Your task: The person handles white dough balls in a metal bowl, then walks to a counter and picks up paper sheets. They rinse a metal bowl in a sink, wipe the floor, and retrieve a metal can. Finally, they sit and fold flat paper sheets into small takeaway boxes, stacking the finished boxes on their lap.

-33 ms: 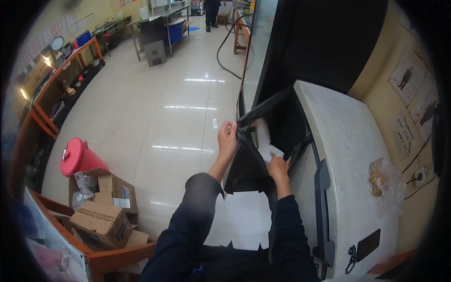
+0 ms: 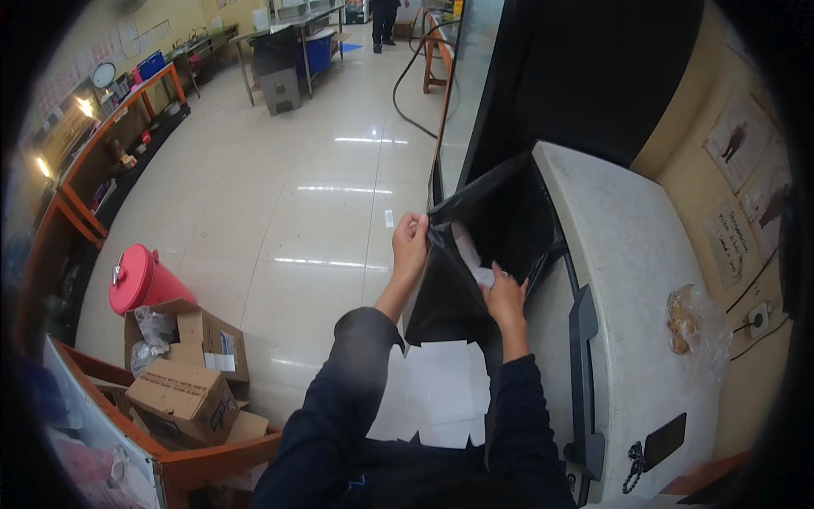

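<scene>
A black plastic bag (image 2: 458, 293) hangs with its mouth spread wide, beside a white-topped chest (image 2: 623, 254). Its left rim is pinched between the closed fingers of my left hand (image 2: 409, 246). My right hand (image 2: 506, 301) reaches into the mouth, closed on a white piece of card (image 2: 485, 276); its fingertips are partly hidden. Another pale strip (image 2: 465, 246) shows inside the bag, and I cannot tell whether it joins the card. Closer to my body, between my forearms, lies an unfolded white carton (image 2: 441, 394).
Brown cardboard boxes (image 2: 182, 394) and a pink lidded bucket (image 2: 144, 280) stand on the left. On the chest top are a clear plastic bag (image 2: 697, 327) and a dark phone (image 2: 665, 443). Further back are a grey bin (image 2: 280, 92), a steel table (image 2: 292, 25) and a person (image 2: 384, 24).
My right hand has turned slightly, and less of the white card shows beside it. The left hand keeps its hold on the bag's rim.
</scene>
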Tool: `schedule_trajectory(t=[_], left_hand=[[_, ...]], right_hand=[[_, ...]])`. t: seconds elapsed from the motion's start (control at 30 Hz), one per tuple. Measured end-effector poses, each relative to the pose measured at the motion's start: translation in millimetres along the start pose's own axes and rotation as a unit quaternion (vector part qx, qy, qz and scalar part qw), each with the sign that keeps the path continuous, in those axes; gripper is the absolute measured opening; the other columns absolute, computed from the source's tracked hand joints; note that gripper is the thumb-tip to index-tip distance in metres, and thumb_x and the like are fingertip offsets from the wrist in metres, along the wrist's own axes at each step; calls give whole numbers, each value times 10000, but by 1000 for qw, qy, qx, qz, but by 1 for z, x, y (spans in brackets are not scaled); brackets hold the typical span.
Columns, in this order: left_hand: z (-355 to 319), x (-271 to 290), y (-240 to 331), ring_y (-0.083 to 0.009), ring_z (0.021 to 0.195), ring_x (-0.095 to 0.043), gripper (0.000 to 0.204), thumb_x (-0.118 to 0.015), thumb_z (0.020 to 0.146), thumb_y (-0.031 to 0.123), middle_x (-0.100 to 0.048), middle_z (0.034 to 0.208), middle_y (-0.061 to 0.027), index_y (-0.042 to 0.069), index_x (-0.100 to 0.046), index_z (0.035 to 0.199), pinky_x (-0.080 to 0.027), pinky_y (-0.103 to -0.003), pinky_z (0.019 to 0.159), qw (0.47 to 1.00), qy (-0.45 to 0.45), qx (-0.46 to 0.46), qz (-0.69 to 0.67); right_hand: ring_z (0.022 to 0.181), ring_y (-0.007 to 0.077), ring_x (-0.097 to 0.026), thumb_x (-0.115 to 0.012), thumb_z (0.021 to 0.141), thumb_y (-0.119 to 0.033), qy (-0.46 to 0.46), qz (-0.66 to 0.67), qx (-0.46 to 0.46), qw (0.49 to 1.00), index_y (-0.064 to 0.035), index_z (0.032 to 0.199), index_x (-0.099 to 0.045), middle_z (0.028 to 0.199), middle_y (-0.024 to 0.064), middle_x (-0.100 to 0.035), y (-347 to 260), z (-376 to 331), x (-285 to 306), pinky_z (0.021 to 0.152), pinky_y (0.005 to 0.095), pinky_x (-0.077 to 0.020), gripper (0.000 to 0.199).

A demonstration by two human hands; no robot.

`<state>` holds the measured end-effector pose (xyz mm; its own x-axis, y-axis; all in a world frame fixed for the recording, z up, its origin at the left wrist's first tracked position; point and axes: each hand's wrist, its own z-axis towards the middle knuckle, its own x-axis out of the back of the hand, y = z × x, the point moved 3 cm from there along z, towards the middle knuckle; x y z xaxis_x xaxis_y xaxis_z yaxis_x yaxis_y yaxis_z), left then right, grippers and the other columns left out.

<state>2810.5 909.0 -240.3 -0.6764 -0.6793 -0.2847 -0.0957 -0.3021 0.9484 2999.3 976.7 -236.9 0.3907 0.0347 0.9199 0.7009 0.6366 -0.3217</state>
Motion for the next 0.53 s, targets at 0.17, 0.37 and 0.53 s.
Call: schedule_trajectory(t=[0.17, 0.37, 0.53], left_hand=[[-33, 48, 8, -144, 787, -612, 232, -498, 949, 225, -627, 846, -98, 27, -519, 1067, -464, -255, 699, 998, -5, -68, 11], [-170, 163, -8, -172, 916, -609, 226, -538, 916, 183, -643, 951, -99, 17, -575, 1064, -453, -323, 826, 941, 72, 40, 330], [-249, 194, -19, -249, 940, -605, 232, -633, 824, 161, -638, 957, -113, 38, -600, 1017, -444, -343, 854, 908, 105, 65, 400]], right_hand=[[994, 284, -545, -613, 787, -30, 123, 214, 172, 954, -51, 1130, -585, 1035, 155, -597, -36, -69, 27, 887, 399, -422, 344], [1022, 277, -518, -735, 691, -198, -48, 192, 273, 942, -21, 1123, -560, 1062, 117, -556, -119, -141, -78, 935, 405, -391, 499], [1240, 313, -391, -749, 688, -288, -292, 176, 178, 923, -57, 1330, -392, 1312, 164, -435, -105, -121, -137, 1066, 500, -219, 769]])
